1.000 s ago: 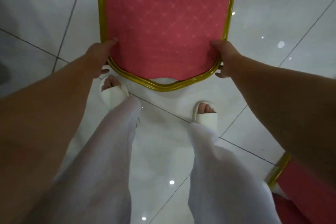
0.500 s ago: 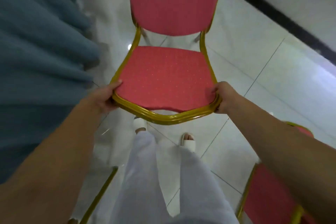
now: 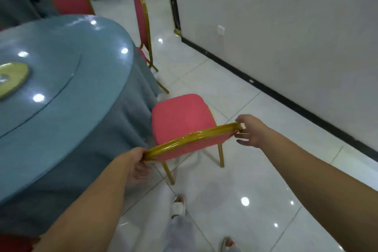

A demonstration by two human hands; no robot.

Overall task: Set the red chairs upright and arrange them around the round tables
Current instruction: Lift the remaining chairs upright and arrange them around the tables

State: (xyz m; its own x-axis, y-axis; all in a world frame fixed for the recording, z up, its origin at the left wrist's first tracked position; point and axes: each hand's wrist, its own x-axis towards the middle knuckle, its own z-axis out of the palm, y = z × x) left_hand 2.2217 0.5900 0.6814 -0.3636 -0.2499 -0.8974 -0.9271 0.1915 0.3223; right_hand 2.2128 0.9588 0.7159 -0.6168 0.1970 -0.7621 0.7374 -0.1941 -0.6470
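At the left stands the round table [image 3: 71, 108] under a blue cloth, with a green plate [image 3: 12, 80] on it. Behind it a far chair [image 3: 69, 0] is upright. The left hand [image 3: 135, 163] curls its fingers round the left end of the top rail of the near chair [image 3: 182, 116]. This chair stands on its legs just beside the cloth. Further round the table a side chair [image 3: 143, 22] is already in place. The right hand [image 3: 248, 130] holds the right corner of the rail between the thumb and loosely spread fingers. I judge this chair needs only turning toward the table and pushing in; other places I cannot see.
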